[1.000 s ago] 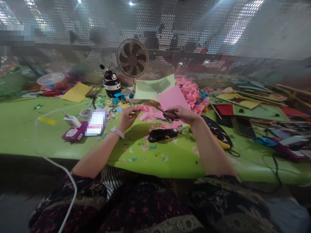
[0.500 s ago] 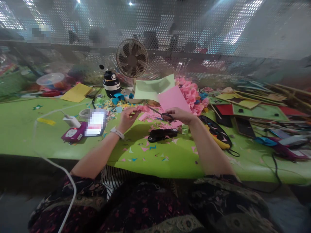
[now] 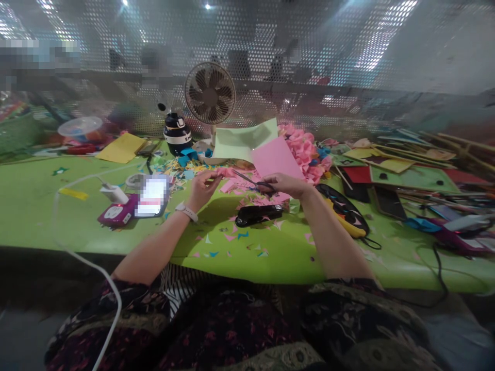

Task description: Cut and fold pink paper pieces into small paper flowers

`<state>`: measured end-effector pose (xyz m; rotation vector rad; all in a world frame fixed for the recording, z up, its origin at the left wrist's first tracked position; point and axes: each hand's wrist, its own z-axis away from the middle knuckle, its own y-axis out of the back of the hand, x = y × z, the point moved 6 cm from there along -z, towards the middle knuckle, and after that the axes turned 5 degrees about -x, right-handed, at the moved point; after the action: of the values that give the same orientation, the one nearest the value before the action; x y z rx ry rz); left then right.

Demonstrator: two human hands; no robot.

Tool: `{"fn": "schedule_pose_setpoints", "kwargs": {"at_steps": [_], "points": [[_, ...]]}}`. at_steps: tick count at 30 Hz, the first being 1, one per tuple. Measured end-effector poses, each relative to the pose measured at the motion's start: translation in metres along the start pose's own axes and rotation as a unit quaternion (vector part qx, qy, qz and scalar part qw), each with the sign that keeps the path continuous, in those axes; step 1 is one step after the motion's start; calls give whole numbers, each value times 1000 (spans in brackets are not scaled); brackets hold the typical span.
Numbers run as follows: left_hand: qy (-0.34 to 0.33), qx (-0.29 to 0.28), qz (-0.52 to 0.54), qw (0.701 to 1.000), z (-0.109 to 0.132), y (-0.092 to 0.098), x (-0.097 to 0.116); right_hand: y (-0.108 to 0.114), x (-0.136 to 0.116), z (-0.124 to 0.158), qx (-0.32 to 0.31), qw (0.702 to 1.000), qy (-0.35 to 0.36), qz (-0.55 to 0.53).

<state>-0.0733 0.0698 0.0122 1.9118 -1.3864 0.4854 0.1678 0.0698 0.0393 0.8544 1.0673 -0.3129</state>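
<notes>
Between its fingertips my left hand (image 3: pixel 203 186) pinches a small piece of pink paper (image 3: pixel 226 172). My right hand (image 3: pixel 286 185) is closed round the handles of dark scissors (image 3: pixel 265 186), whose blades point left and reach the pink piece. Pink paper scraps (image 3: pixel 247 191) lie under the blades. Just nearer to me rests a black stapler (image 3: pixel 258 214). Behind my right hand are a pink paper sheet (image 3: pixel 276 158) and a heap of pink paper petals (image 3: pixel 301 147). How far the blades are apart is hard to see.
A small fan (image 3: pixel 211 95) and a black jug (image 3: pixel 178 135) stand at the back. To the left are a lit phone (image 3: pixel 152 196) and a purple power strip (image 3: pixel 118 212) with a white cable. A black tray (image 3: pixel 344 211) lies beside my right forearm; papers and sticks crowd the right.
The scissors have shifted very slightly, and their blades show more clearly at the pink piece. Both hands stay in nearly the same place.
</notes>
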Motion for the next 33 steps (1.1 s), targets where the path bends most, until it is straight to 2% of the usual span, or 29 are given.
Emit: {"fn": "schedule_pose_setpoints", "kwargs": {"at_steps": [9,22,33], "points": [[-4,-10,10,1000,2,-4,-2,-8,-6,-4,7,1000,17,-1],[20,-40,51,998,2,-6,-12,-5,-9,-5,56,994,12,91],[33,-35,45,998,3,-6,-12,-3,-12,-2,63,995,12,77]]}}
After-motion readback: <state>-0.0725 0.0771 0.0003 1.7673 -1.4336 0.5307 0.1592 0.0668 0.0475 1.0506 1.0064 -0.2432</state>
